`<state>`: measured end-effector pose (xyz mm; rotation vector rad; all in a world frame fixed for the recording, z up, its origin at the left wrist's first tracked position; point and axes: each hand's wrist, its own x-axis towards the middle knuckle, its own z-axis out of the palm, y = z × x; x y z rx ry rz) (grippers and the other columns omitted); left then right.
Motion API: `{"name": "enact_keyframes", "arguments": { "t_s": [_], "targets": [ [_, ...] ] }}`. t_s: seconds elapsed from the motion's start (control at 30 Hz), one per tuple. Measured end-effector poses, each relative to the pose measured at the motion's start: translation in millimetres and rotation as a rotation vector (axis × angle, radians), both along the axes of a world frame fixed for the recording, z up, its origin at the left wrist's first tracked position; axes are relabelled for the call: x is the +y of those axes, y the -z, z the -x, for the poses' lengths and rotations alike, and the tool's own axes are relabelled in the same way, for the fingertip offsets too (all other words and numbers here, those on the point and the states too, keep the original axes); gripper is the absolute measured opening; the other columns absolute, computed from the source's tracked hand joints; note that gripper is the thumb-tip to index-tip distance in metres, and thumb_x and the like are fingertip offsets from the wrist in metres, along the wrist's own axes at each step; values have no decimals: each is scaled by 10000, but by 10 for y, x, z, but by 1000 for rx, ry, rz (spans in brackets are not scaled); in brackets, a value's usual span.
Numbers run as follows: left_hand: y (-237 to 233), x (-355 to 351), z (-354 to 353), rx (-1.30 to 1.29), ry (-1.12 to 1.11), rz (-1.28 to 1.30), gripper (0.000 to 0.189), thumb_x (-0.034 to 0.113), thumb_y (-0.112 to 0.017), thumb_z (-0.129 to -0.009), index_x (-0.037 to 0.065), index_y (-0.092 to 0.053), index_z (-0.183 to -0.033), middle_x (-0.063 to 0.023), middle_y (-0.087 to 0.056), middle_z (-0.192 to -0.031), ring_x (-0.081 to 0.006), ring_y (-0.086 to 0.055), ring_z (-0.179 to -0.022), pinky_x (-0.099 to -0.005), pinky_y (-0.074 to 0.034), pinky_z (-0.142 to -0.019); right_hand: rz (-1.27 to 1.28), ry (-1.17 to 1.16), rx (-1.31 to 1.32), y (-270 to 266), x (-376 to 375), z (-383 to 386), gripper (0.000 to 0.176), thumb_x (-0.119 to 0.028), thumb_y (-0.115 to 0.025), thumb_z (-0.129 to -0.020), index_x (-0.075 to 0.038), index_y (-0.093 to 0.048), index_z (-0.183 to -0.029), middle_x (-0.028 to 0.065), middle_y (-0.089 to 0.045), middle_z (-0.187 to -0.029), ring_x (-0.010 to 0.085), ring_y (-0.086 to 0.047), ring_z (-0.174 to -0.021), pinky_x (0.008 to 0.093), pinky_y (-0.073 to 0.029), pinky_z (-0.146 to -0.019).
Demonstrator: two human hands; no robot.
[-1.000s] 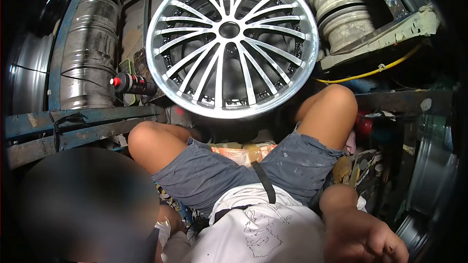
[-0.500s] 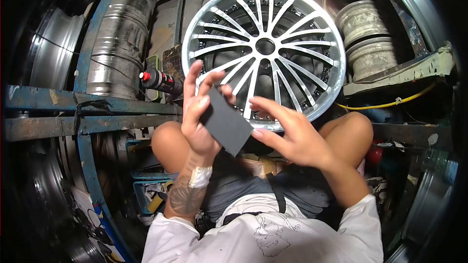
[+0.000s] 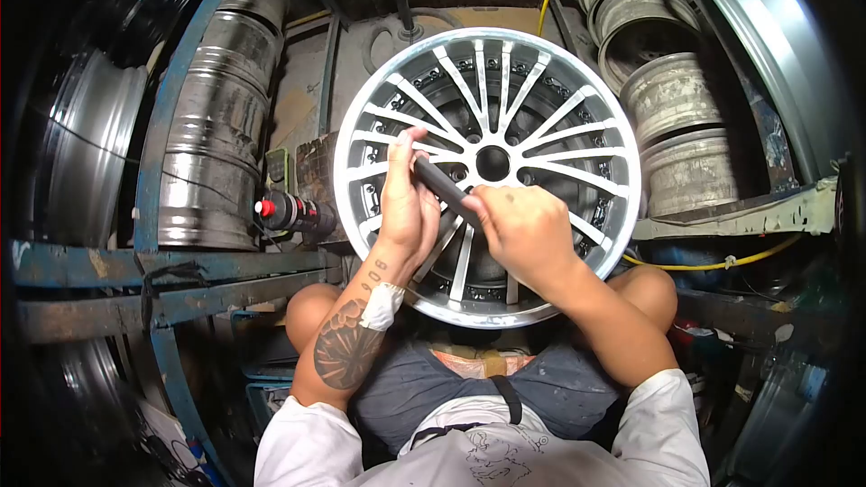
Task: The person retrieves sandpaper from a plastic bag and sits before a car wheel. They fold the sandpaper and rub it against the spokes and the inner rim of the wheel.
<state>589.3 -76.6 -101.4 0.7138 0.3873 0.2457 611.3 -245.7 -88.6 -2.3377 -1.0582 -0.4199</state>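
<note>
Bottle (image 3: pixel 296 215) at frame left, label unreadable! The sheet (image 3: pixel 444 188), broad a moment ago, now narrow mid-frame over the wheel (image 3: pixel 492 140), right hand (image 3: pixel 530 230) clenched on it, left hand (image 3: pixel 408 215) alongside, grip unclear

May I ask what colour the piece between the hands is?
The piece is dark grey, best seen in the head view.

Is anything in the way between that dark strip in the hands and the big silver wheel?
Nothing visible is. The dark strip is over the wheel, the right hand gripping one end and the left hand at the other. The strip's underside is hidden.
</note>
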Motion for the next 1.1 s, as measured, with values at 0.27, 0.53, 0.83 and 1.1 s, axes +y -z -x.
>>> {"name": "enact_keyframes", "arguments": {
  "t_s": [0.27, 0.53, 0.83, 1.1],
  "targets": [
    [10, 176, -213, -34, 108, -82, 200, 281, -541, -1096, 96, -609, -1128, 8, -577, -1076, -135, -600, -997, -351, -537, -892, -125, -4, 191, -111, 105, -233, 240, -297, -669, -980, -93, -626, -861, 74, -657, -639, 265, -669, -525, 364, -480, -442],
    [-192, 170, -311, 125, 323, -497, 250, 270, -664, -1033, 26, -683, -1084, -13, -643, -1013, -69, -585, -920, -244, -482, -824, -91, 15, 438, 29, 2, -428, 255, -255, -637, -1008, -53, -618, -854, 197, -631, -637, 414, -648, -575, 494, -503, -514],
    [-100, 58, -213, -14, 283, -751, 146, 130, -782, -932, -13, -765, -958, -40, -752, -867, -64, -659, -798, -209, -520, -738, -12, -32, 207, 48, -38, -411, 313, -360, -661, -991, -93, -643, -829, 141, -595, -539, 358, -632, -499, 449, -478, -467],
    [-76, 203, -195, -186, 303, -876, 148, 157, -770, -944, 10, -779, -930, -10, -731, -857, -68, -629, -761, -218, -474, -711, -199, -143, 424, -6, -33, -418, 302, -350, -659, -1001, -73, -704, -890, 137, -643, -648, 343, -632, -562, 423, -466, -505]
  ]
}}
